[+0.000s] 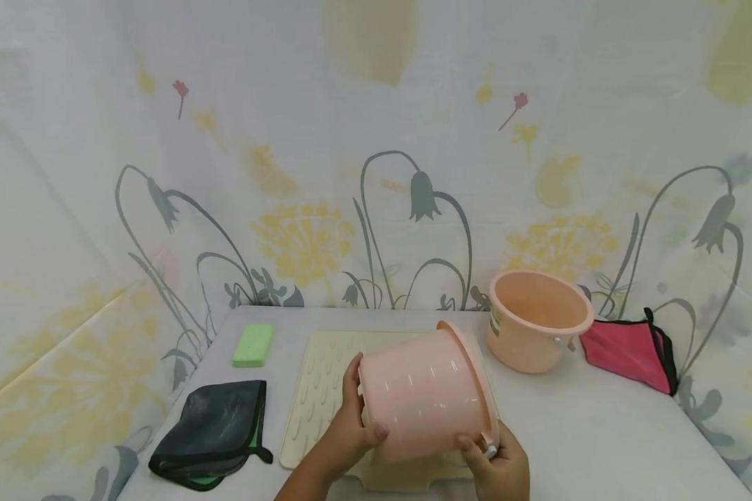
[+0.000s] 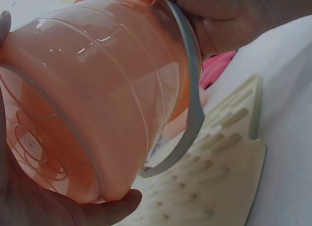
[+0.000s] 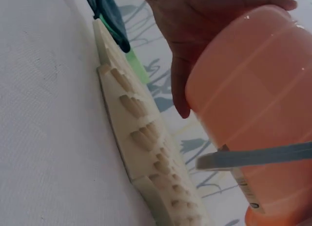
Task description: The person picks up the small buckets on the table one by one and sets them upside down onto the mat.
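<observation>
A peach plastic bucket [image 1: 423, 396] is held on its side above a cream ridged board [image 1: 307, 410], its rim to the right and base to the left. My left hand [image 1: 347, 431] grips the base end, with thumb and fingers spread around it. At the rim, my right hand [image 1: 501, 463] pinches the edge near the handle joint. The bucket's grey handle [image 2: 193, 89] hangs loose across its side in the left wrist view. In the right wrist view, the left hand [image 3: 195, 26] cups the base, and part of a printed label shows on the wall beside the handle.
A second peach bucket [image 1: 533, 348] stands upright at the back right, beside a folded pink cloth [image 1: 629, 351] with black edging. On the left lie a light green block [image 1: 253, 346] and a folded dark cloth [image 1: 216, 424]. A flower-printed curtain [image 1: 376, 243] hangs behind the table.
</observation>
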Tool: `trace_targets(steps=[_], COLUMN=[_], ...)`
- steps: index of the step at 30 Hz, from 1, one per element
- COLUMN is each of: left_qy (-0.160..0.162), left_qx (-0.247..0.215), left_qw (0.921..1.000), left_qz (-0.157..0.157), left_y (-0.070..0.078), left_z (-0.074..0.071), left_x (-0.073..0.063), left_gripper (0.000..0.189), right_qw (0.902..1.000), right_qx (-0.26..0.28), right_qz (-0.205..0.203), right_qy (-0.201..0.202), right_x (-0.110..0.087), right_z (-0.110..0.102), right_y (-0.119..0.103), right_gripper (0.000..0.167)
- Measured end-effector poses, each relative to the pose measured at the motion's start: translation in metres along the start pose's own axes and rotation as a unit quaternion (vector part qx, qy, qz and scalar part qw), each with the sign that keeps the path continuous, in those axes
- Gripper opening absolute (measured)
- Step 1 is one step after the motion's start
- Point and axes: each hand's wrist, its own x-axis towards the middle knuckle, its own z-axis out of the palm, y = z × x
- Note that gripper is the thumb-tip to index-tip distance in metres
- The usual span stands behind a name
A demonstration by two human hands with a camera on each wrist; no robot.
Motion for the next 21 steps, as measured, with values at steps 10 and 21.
trace_targets(steps=[10,21], left_qy=[-0.001,0.017], left_qx=[-0.067,-0.094], left_qw=[0.9967,0.9906], left_qz=[0.046,0.098], left_y=[-0.011,-0.015], left_z=[0.007,0.007], left_x=[-0.002,-0.008], left_gripper=[0.121,0.117], right_qw=[0.9974,0.9967], right_qx=[-0.019,0.053], right_qz=[-0.043,-0.062], right_qy=[0.054,0.004], right_x=[-0.007,-0.006], right_z=[0.002,0.005], right_y=[0.001,0.003], right_gripper=[0.02,0.037])
